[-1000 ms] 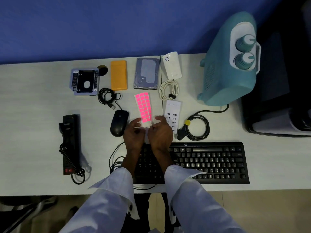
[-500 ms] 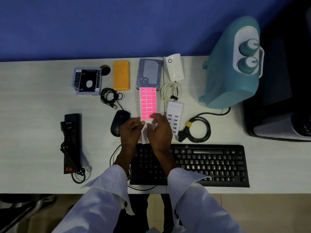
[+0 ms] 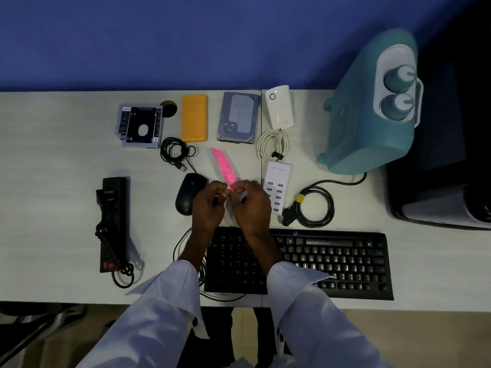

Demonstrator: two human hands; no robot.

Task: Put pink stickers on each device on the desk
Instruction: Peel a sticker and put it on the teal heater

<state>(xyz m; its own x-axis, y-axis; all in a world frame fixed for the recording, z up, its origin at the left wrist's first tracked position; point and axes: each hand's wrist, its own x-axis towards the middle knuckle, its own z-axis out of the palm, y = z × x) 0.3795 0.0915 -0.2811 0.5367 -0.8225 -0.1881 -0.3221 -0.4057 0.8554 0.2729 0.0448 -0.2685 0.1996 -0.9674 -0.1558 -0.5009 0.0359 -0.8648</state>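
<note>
Pale desk (image 3: 53,155) under a blue wall (image 3: 159,35); left hand (image 3: 208,205) and right hand (image 3: 251,207) fingers (image 3: 248,185) pinch the sticker sheet (image 3: 224,166).

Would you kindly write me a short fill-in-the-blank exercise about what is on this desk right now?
1. The left hand and the right hand pinch a sticker sheet whose stickers are ____.
2. The orange case lies between the drive caddy and the ____.
3. The black mouse lies to the ____ of both hands.
4. Both forearms reach over a black ____.

Missing words: pink; hard drive; left; keyboard.
</note>
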